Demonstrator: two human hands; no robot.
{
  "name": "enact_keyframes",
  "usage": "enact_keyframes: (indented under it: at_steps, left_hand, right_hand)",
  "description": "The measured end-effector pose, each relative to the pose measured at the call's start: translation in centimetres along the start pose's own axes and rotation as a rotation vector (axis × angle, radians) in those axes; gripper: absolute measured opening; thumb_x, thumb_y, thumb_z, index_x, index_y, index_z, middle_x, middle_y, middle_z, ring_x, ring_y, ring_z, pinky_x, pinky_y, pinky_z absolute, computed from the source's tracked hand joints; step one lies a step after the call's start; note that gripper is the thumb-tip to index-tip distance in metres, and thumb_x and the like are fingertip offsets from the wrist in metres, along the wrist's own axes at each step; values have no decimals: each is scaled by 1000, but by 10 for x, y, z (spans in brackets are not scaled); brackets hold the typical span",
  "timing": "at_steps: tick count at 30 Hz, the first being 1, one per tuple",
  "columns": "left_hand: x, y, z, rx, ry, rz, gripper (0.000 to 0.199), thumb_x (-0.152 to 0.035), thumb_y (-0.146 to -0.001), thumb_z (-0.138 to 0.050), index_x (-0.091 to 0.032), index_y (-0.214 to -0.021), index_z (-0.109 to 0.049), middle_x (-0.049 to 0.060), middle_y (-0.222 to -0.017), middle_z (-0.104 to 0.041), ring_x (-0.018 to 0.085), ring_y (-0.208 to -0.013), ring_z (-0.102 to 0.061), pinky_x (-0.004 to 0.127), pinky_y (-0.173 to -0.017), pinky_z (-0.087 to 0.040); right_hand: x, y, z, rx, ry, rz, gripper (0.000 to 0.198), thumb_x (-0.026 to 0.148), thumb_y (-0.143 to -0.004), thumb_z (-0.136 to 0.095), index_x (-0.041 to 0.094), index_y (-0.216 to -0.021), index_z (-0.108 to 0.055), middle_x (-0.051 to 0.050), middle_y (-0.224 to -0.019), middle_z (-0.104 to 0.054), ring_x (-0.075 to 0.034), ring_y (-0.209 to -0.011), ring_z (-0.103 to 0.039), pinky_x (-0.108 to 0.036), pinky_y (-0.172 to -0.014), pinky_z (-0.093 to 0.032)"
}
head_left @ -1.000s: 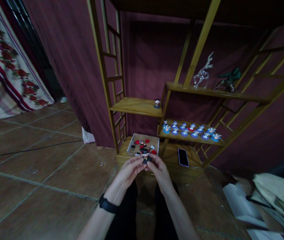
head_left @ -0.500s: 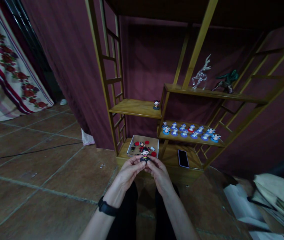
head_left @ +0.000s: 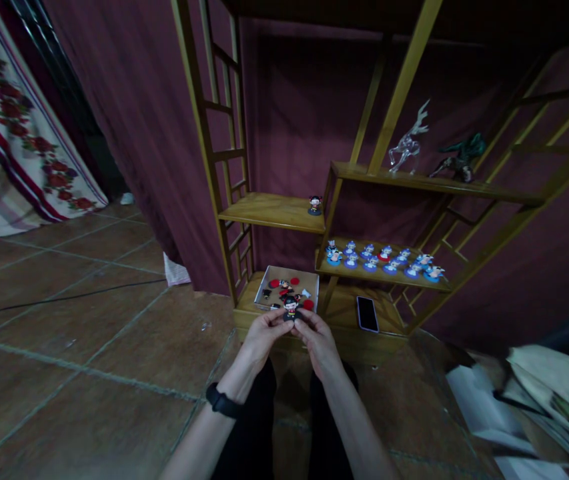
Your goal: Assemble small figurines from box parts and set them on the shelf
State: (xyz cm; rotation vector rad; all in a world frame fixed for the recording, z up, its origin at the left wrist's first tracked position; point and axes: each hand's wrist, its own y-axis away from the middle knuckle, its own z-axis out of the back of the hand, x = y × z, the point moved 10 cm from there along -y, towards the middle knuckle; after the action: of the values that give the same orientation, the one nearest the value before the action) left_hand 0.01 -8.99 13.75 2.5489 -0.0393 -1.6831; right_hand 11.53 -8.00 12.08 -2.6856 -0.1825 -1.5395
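Observation:
A small figurine [head_left: 291, 307] with black hair, red hair buns and a dark round base is held upright between both hands. My left hand [head_left: 264, 333] pinches the base from the left, and my right hand [head_left: 317, 337] grips it from the right, thumbs toward me. Just beyond them is a shallow cardboard box [head_left: 259, 293] with red discs and loose black, red and white pieces in it. A similar figurine [head_left: 315, 205] stands on the left middle shelf [head_left: 271, 211], at its right end.
Several blue and purple figurines [head_left: 370, 264] stand in rows on the right shelf. A phone [head_left: 367, 314] lies on the bottom board. Higher up are a clear deer figure [head_left: 408, 143] and a dark green figure [head_left: 461, 159]. Bags [head_left: 554, 387] lie at the right; a cable [head_left: 64, 293] crosses the floor.
Both hands keep hold of the figurine, which has turned or tilted slightly. The view has shifted a little; the objects on the shelves stay in place.

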Motion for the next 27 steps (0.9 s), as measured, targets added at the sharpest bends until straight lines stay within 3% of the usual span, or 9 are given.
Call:
enact_keyframes:
  at_steps: [4,10,17,27]
  left_hand:
    - [4,-6,2,9,-101,-18,36,-20,-53,-78,-13,-87,-68,1,-68,-67,11,-62,-59,24,-71,-45]
    - [14,-23,2,62,-202,-89,40,-22,-52,-78,-14,-89,-67,2,-75,-69,14,-67,-60,25,-69,-46]
    - [55,-44,17,86,-265,-41,32,-25,-53,-77,-11,-80,-68,4,-69,-67,13,-63,-58,26,-68,-44]
    - [103,-57,22,188,-354,-40,31,-27,-56,-75,-11,-82,-69,5,-75,-68,17,-70,-59,29,-71,-43]
  right_hand:
    - [-8,-7,8,-7,-23,0,38,26,-59,-74,21,-95,-64,-4,-98,-67,-20,-92,-60,-35,-85,-46]
    - [-24,-15,17,1,-117,-68,39,23,-57,-74,20,-95,-65,-4,-96,-68,-20,-92,-62,-37,-88,-45]
    - [-62,-32,47,-52,-168,-147,28,21,-55,-76,19,-81,-67,-3,-90,-70,-20,-91,-63,-39,-90,-45]
    - [-113,-41,85,-2,-126,-270,33,20,-51,-77,17,-83,-68,-5,-93,-70,-20,-96,-62,-38,-93,-42]
